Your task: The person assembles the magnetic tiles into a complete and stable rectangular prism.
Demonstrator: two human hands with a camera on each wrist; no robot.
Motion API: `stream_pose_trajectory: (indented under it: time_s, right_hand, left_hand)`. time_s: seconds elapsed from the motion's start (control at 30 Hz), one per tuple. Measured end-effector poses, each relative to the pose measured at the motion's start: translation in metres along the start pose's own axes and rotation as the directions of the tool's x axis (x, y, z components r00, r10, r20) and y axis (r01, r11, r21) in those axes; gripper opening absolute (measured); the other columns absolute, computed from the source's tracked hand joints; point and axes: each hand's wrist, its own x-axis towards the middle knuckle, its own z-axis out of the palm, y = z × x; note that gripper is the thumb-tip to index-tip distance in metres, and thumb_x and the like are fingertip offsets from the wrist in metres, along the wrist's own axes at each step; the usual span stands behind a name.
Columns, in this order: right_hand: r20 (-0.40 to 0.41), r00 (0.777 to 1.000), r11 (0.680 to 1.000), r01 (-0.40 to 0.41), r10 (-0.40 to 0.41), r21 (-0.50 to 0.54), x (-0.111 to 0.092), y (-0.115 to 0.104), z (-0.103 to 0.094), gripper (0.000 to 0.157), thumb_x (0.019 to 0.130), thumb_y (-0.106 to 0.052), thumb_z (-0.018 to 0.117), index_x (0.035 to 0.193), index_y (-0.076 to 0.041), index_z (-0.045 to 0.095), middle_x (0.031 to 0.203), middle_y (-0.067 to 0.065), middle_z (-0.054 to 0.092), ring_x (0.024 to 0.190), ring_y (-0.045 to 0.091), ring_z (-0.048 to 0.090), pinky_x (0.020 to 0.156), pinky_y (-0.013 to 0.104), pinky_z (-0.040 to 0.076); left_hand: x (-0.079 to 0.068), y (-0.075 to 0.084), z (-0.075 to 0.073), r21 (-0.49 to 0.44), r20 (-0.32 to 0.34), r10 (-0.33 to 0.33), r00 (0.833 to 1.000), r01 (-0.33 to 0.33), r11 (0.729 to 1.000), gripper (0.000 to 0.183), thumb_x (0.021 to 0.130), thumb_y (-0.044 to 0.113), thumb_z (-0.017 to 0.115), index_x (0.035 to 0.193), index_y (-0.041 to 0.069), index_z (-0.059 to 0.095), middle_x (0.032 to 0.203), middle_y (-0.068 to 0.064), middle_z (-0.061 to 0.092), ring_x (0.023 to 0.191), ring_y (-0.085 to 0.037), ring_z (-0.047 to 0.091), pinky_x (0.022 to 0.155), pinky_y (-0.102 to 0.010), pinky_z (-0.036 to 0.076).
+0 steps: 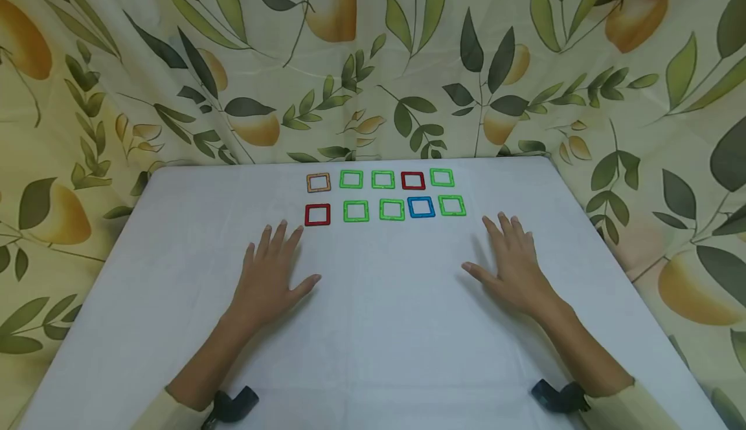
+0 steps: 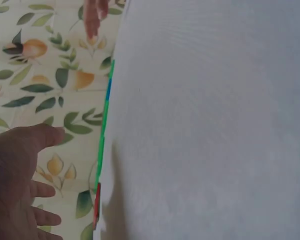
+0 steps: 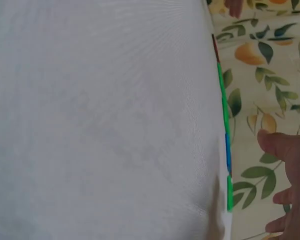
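Both hands hold nothing, with fingers spread and palms down over the white table. In the head view, the left hand [image 1: 268, 281] is nearest to a red square frame [image 1: 317, 224] at the left end of the near row. The right hand [image 1: 515, 268] is nearest to a green square frame [image 1: 452, 214] at that row's right end. Between them in the near row are green frames and a blue square frame [image 1: 421, 215]. The far row holds an orange frame [image 1: 318, 190], a red frame [image 1: 413, 188] and several green ones. Each wrist view shows the frames edge-on.
The white-covered table [image 1: 379, 326] spreads around and in front of the hands. Behind it hangs a curtain [image 1: 361, 93] printed with fruit and leaves. Dark wrist cameras [image 1: 236, 405] sit at both sleeves, low over the table.
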Motion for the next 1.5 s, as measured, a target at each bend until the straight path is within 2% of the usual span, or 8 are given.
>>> stream_pose_trajectory:
  time_s: [0.17,0.3,0.6,0.8,0.93,1.13,1.37,1.5]
  right_hand:
    - [0.003,1.0,1.0,0.011,-0.011,0.026,0.004,-0.003,0.0,0.1,0.093,-0.048,0.077,0.164,0.0,0.025,0.167,0.033,0.018,0.154,0.054,0.009,0.117,0.074,0.004]
    - [-0.007,1.0,0.999,0.012,-0.011,0.045,0.007,-0.005,0.001,0.098,0.092,-0.044,0.08,0.163,-0.001,0.027,0.167,0.031,0.02,0.154,0.053,0.012,0.117,0.074,0.007]
    - [-0.05,0.997,0.996,0.065,-0.062,0.062,0.018,-0.011,0.008,0.091,0.09,-0.033,0.084,0.16,-0.002,0.035,0.164,0.028,0.03,0.152,0.048,0.021,0.12,0.069,0.01]
    - [-0.008,0.999,0.997,0.034,-0.034,0.076,0.024,-0.015,0.011,0.09,0.09,-0.029,0.085,0.161,-0.003,0.034,0.164,0.027,0.03,0.152,0.046,0.023,0.121,0.066,0.01]
    - [0.03,1.0,0.996,0.007,-0.01,0.087,0.028,-0.018,0.014,0.09,0.091,-0.03,0.085,0.161,-0.005,0.034,0.165,0.025,0.029,0.151,0.045,0.024,0.12,0.066,0.018]
    - [0.029,1.0,0.995,0.008,-0.011,0.1,0.033,-0.02,0.017,0.089,0.091,-0.031,0.084,0.16,-0.004,0.036,0.165,0.022,0.03,0.151,0.043,0.026,0.116,0.064,0.031]
    - [0.023,0.999,0.993,0.028,-0.03,0.111,0.039,-0.022,0.021,0.086,0.091,-0.029,0.084,0.159,-0.003,0.038,0.164,0.023,0.032,0.152,0.043,0.025,0.123,0.06,0.016]
    - [0.028,0.999,0.993,0.028,-0.031,0.115,0.044,-0.024,0.022,0.085,0.092,-0.029,0.083,0.159,-0.003,0.039,0.164,0.022,0.032,0.152,0.043,0.026,0.124,0.057,0.014]
  left_hand:
    - [0.009,0.009,0.009,-0.065,-0.007,0.05,0.999,-0.051,0.997,0.088,0.093,0.053,0.072,0.162,0.009,0.04,0.168,-0.022,0.029,0.154,-0.047,0.022,0.114,-0.073,0.025]
    - [0.014,0.016,0.012,-0.15,-0.008,0.095,0.995,-0.095,0.984,0.083,0.095,0.05,0.072,0.161,0.009,0.042,0.168,-0.021,0.031,0.155,-0.046,0.023,0.114,-0.072,0.025]
    - [0.031,0.026,0.015,-0.203,-0.068,0.132,0.989,-0.143,0.969,0.076,0.094,0.04,0.077,0.157,0.008,0.047,0.163,-0.019,0.04,0.152,-0.041,0.032,0.118,-0.063,0.027]
    - [0.04,0.031,0.016,-0.251,-0.073,0.13,0.989,-0.144,0.957,0.074,0.094,0.036,0.077,0.156,0.007,0.049,0.159,-0.02,0.045,0.15,-0.039,0.036,0.119,-0.06,0.027]
    - [0.042,0.034,0.018,-0.271,-0.064,0.11,0.992,-0.124,0.955,0.072,0.095,0.035,0.077,0.155,0.006,0.05,0.158,-0.02,0.046,0.149,-0.039,0.037,0.118,-0.061,0.028]
    - [0.047,0.036,0.022,-0.286,-0.059,0.099,0.993,-0.112,0.952,0.07,0.095,0.035,0.076,0.154,0.006,0.051,0.157,-0.019,0.048,0.15,-0.039,0.037,0.118,-0.062,0.028]
    - [0.056,0.041,0.027,-0.285,-0.074,0.103,0.992,-0.12,0.951,0.067,0.096,0.034,0.075,0.152,0.006,0.053,0.157,-0.018,0.049,0.149,-0.038,0.038,0.119,-0.06,0.029]
    - [0.062,0.047,0.03,-0.284,-0.091,0.12,0.989,-0.141,0.948,0.065,0.096,0.034,0.076,0.151,0.006,0.055,0.155,-0.016,0.051,0.148,-0.036,0.039,0.119,-0.058,0.029]
